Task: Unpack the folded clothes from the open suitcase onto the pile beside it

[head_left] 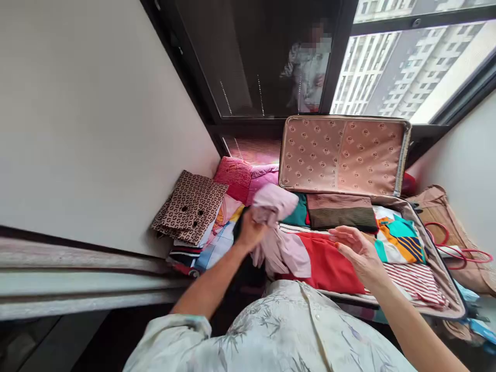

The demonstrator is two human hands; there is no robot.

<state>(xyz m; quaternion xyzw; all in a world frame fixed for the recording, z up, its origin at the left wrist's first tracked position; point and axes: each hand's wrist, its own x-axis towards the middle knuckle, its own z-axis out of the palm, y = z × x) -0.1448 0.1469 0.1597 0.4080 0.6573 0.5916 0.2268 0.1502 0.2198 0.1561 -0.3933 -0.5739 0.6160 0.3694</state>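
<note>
One pink cloth [284,253] bunched up over an open suitcase [456,306]

So the left hand [251,227] has a fistful of the pink cloth, fingers closed around it, at the suitcase's left edge. The top bit is balled up above the fist and a bit blurry, and the rest hangs down over the near left corner, overlapping the red cloth [335,266].

The right hand [360,253] is above the near half of the case, right around the red cloth's right end. Fingers loosely curled, thumb apart from them, so it's about half open. Can't tell if the fingertips are actually touching anything.

As for the case, the lid [360,155] stands up along the far edge, patterned lining facing out. Along that far edge, left to right: a bit of green cloth [298,209], then a brown striped top [339,212], then a colourful shirt [403,237] by the right edge. A red-and-white striped shirt [418,284] sits toward the near right corner.

Off the left edge there's a pile of clothes [220,250] with a patterned jacket [194,206] on top, and a red-pink bundle [234,178] just behind it. Past the right edge it's a brown bag [436,206] with a looped red cord [470,258] lying over it.
</note>
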